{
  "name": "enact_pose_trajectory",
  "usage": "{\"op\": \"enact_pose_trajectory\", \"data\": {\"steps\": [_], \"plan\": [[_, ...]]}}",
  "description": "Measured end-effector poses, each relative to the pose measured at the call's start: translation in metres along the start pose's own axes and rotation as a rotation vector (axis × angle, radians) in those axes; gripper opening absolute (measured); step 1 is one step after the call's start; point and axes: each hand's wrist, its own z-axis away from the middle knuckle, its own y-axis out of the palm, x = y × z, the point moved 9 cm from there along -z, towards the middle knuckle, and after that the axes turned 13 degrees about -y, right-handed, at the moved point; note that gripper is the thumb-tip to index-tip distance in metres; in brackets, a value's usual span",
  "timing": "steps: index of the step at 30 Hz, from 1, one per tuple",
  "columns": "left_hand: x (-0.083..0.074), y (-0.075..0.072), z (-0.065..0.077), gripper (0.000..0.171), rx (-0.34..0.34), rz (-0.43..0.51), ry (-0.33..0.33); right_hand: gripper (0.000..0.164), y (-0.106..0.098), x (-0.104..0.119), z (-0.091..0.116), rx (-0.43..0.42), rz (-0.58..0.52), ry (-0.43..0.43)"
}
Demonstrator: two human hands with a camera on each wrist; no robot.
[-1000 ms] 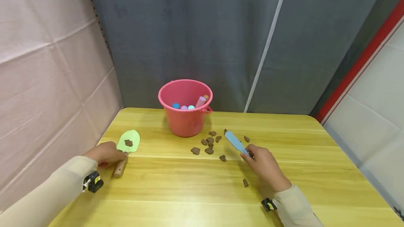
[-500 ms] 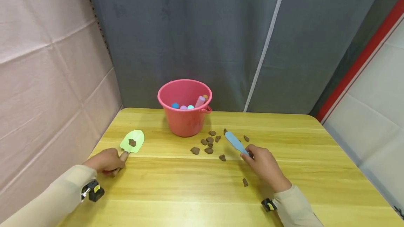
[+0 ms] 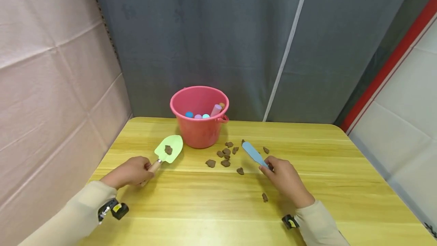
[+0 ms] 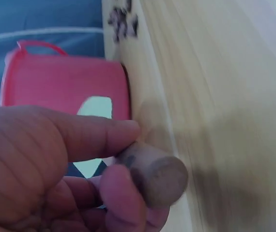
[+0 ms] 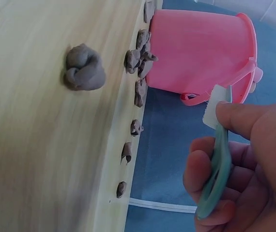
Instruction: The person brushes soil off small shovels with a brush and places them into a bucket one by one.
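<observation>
My left hand grips the wooden handle of a small trowel with a pale green blade. A brown clay-like lump rides on that blade, which points toward the bucket's lower left side. On the right, my right hand holds a light-blue brush between thumb and fingers. White bristles on its underside face the table in the right wrist view. Several more brown lumps lie scattered between the bucket and the brush, and one brown lump sits nearer the front.
A pink bucket stands at the back middle of the wooden table, with a lilac tube and coloured round items inside. Dark curtain hangs behind, and pale sheets flank both sides.
My left hand has lifted the trowel and carried it rightward with the lump on it, from the table's left edge to near the bucket. The right hand and brush have stayed put.
</observation>
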Motion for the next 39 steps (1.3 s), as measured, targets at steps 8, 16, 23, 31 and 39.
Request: {"op": "enact_pose_trajectory", "data": {"steps": [8,16,23,31,39], "plan": [[-0.047,0.020,0.007,0.013,-0.001,0.061,0.124,0.013,-0.001,0.011,-0.004,-0.001,-0.006,-0.022],[-0.087,0.042,0.009,0.013,-0.018,0.048,0.198,0.012,-0.002,0.041,-0.012,-0.007,0.005,-0.081],[-0.117,0.066,0.009,0.012,-0.005,0.017,0.239,0.016,0.021,0.079,-0.021,0.029,0.019,-0.200],[-0.141,0.081,0.022,0.011,0.017,0.049,0.293,0.027,0.039,0.085,-0.022,0.051,0.088,-0.202],[-0.143,0.085,0.028,0.014,0.034,0.047,0.301,0.026,0.042,0.071,-0.019,0.070,0.088,-0.111]]}}
